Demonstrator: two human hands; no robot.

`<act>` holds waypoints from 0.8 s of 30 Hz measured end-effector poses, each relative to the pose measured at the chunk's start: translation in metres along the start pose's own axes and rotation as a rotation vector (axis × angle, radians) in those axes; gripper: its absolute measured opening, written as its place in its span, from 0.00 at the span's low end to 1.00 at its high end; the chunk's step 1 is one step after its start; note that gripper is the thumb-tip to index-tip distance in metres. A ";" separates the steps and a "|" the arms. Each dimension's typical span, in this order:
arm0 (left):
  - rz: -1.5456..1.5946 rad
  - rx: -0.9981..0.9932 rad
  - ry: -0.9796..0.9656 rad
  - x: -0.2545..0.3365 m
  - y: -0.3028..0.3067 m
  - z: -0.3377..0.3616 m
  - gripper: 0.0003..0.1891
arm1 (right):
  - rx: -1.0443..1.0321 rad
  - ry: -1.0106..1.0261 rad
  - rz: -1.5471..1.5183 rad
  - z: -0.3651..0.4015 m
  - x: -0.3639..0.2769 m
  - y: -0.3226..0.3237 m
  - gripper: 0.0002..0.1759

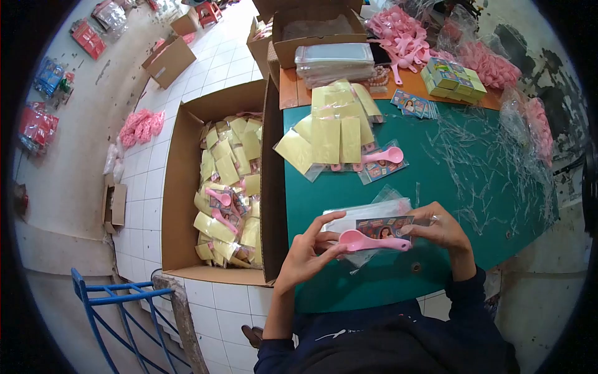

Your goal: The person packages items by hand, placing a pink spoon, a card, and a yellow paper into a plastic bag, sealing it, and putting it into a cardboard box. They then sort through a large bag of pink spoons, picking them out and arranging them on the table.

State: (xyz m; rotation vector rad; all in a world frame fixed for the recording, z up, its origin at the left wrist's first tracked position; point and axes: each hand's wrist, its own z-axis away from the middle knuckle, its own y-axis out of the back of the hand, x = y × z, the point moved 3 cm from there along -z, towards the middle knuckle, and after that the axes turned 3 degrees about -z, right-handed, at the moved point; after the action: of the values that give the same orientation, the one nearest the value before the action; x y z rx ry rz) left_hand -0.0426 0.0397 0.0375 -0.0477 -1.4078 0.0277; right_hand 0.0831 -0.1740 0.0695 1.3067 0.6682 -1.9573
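Note:
In front of me, low over the table, is a pink measuring spoon (pixel 374 242) with its bowl to the left. Behind it shows a printed card (pixel 387 227), and both appear to be in a clear plastic bag. The fingers of my left hand (pixel 311 246) grip this packet by the spoon bowl. My right hand (pixel 441 229) pinches its other end, with clear film around the fingertips. A stack of clear bags (pixel 374 207) lies just beyond and partly under the packet.
Packed spoons and cards (pixel 333 128) are piled farther back on the green table (pixel 430 187). Plastic strips (pixel 479 162) litter its right side. Left stands a cardboard box (pixel 180 206) full of packets. Card stacks (pixel 451 78) and loose pink spoons (pixel 405 37) lie behind.

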 end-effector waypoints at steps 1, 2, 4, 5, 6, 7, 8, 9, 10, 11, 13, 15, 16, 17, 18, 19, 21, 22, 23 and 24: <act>0.005 -0.031 0.011 0.000 -0.002 0.002 0.29 | 0.032 0.014 0.070 0.002 0.002 -0.002 0.09; 0.018 -0.044 0.008 0.002 -0.004 0.004 0.28 | 0.066 0.030 0.142 0.003 0.004 -0.003 0.09; -0.020 -0.061 -0.016 0.006 -0.008 0.006 0.28 | 0.120 0.058 0.190 0.006 0.008 -0.005 0.09; -0.035 -0.070 -0.023 0.005 -0.010 0.007 0.28 | 0.138 0.066 0.168 0.008 0.011 -0.008 0.09; -0.133 0.021 -0.066 0.003 -0.010 0.009 0.29 | 0.155 0.068 0.143 0.011 0.014 -0.013 0.09; -0.232 0.112 -0.110 0.000 -0.009 0.009 0.29 | 0.245 0.145 0.183 0.012 0.013 -0.014 0.09; -0.333 0.204 -0.155 -0.003 -0.009 0.009 0.29 | 0.335 0.224 0.226 0.013 0.011 -0.016 0.08; -0.204 0.190 -0.123 -0.012 -0.013 0.010 0.29 | 0.423 0.298 0.267 0.016 0.010 -0.018 0.08; -0.075 0.175 -0.089 -0.022 -0.019 0.012 0.29 | 0.423 0.325 0.400 0.018 0.008 -0.022 0.10; 0.053 0.163 -0.058 -0.030 -0.025 0.014 0.30 | 0.315 0.394 0.488 0.017 0.003 -0.031 0.12; 0.241 0.008 0.083 -0.037 -0.042 0.024 0.32 | 0.088 0.532 0.650 0.017 0.000 -0.051 0.18; 0.341 0.024 0.166 -0.048 -0.051 0.032 0.33 | -0.067 0.460 0.769 0.022 0.012 -0.058 0.23; 0.365 0.008 0.201 -0.054 -0.051 0.035 0.35 | -0.061 0.437 0.803 0.024 0.016 -0.062 0.22; 0.343 0.020 0.192 -0.057 -0.052 0.038 0.35 | -0.056 0.413 0.838 0.025 0.020 -0.065 0.21; 0.320 0.033 0.182 -0.059 -0.053 0.041 0.35 | -0.032 0.408 0.871 0.023 0.023 -0.070 0.18; 0.297 0.047 0.170 -0.060 -0.053 0.043 0.34 | -0.035 0.421 0.875 0.021 0.027 -0.075 0.17; 0.299 0.063 0.203 -0.058 -0.051 0.044 0.34 | -0.035 0.452 0.880 0.014 0.035 -0.086 0.16; 0.299 0.069 0.218 -0.056 -0.049 0.044 0.33 | -0.027 0.500 0.874 0.011 0.036 -0.093 0.14; 0.280 0.073 0.225 -0.053 -0.048 0.045 0.33 | -0.041 0.507 0.862 0.009 0.037 -0.097 0.13; 0.261 0.078 0.230 -0.048 -0.046 0.046 0.32 | -0.056 0.515 0.851 0.008 0.038 -0.101 0.13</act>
State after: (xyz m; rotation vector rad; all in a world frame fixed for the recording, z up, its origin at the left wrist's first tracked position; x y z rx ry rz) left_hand -0.0959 -0.0079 -0.0006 -0.1651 -1.1622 0.2848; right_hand -0.0088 -0.1253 0.0417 1.7056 0.2949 -0.9231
